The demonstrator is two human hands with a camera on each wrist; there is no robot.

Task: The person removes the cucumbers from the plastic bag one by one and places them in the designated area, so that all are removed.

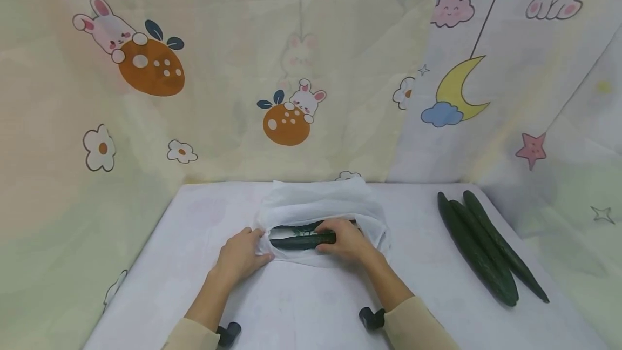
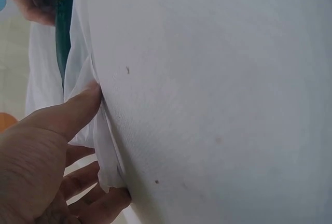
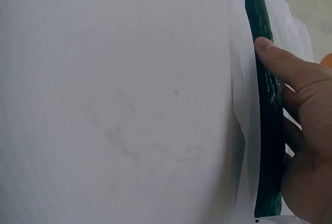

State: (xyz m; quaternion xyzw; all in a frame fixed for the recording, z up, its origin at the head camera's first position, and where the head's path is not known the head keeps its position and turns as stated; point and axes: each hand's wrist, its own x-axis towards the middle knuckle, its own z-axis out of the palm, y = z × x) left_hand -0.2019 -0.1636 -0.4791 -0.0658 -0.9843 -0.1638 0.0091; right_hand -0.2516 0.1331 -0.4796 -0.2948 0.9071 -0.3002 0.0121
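Observation:
A thin white bag (image 1: 320, 199) lies at the middle back of the table, its opening showing two dark green cucumbers side by side. My right hand (image 1: 347, 242) grips the front cucumber (image 1: 296, 242) near its right end, thumb on the near side and fingers over the far side. The right wrist view shows that thumb lying on the long cucumber (image 3: 271, 130). Behind it, the rear cucumber (image 1: 303, 228) is partly covered by the bag and my fingers. My left hand (image 1: 240, 255) holds the bag's left end, with the thumb at the front edge and fingers spread behind.
Three loose cucumbers (image 1: 478, 247) lie slanted together on the right of the white table (image 1: 160, 285). A printed cloth (image 1: 218, 69) hangs behind the table and along its sides. Small black mounts (image 1: 371, 318) are worn at both wrists.

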